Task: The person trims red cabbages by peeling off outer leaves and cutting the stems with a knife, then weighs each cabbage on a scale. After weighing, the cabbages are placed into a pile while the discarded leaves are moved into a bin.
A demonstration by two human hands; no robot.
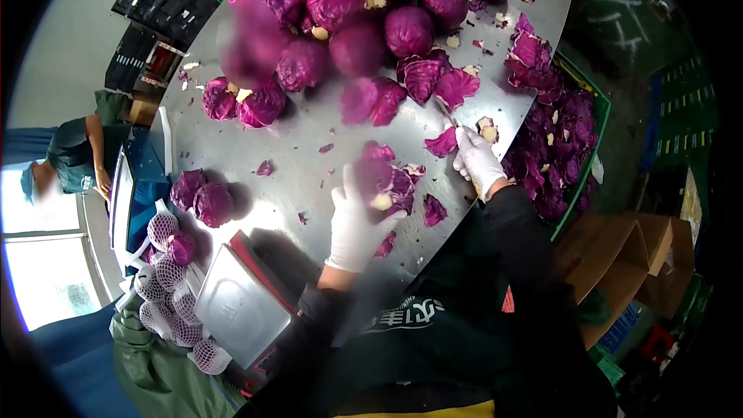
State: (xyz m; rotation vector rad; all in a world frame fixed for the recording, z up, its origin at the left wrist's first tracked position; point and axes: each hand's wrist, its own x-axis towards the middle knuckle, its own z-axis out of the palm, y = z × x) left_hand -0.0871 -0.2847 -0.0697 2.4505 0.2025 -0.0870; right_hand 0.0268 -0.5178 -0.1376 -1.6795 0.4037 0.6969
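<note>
Apparently I'm trimming leaves: on my feed, the left hand (pixel 354 226) grasps a red cabbage (pixel 400 189) on or just above the counter (pixel 294 186), while the right hand (pixel 475 159) seems closed around a slim knife (pixel 444 111) near a loose leaf (pixel 441 142). Next, I judge, calls for a steady left-hand grip and careful cutting.

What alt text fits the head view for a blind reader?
A white-gloved left hand holds a purple cabbage over a metal table, while the gloved right hand is beside a loose leaf. More cabbages are piled beyond, and a green crate of purple leaves stands to the right.
</note>
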